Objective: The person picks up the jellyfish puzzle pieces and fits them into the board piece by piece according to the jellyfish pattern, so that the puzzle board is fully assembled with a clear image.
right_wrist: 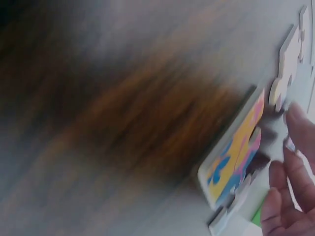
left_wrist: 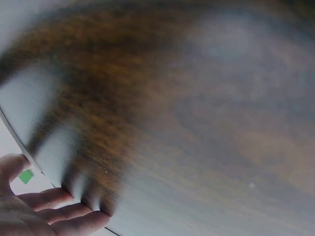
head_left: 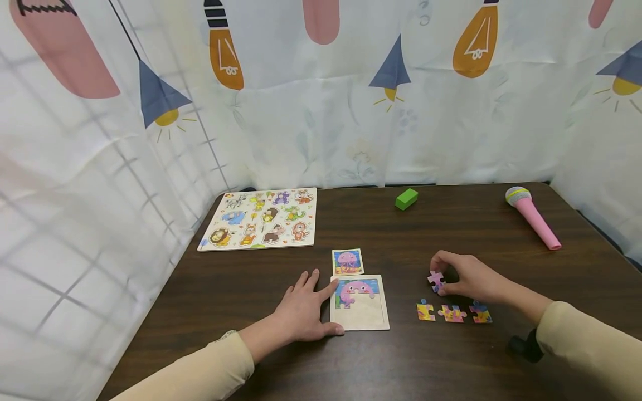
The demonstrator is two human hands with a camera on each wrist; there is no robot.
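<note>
A square wooden puzzle tray (head_left: 360,318) lies on the table, its upper left part filled with pieces of a pink jellyfish. My left hand (head_left: 307,312) rests at the tray's left edge with fingers spread, thumb at the lower left corner. My right hand (head_left: 467,277) pinches a pink and purple puzzle piece (head_left: 436,281) between thumb and fingers, right of the tray. Just below it three loose puzzle pieces (head_left: 453,313) lie in a row, yellow with pink and blue. Above the tray sits a small jellyfish picture card (head_left: 348,262).
A white animal puzzle board (head_left: 261,218) lies at the back left. Farther back are a green block (head_left: 407,199) and, on the right, a pink toy microphone (head_left: 534,218). A patterned white curtain (head_left: 321,122) hangs behind the brown table (head_left: 241,289).
</note>
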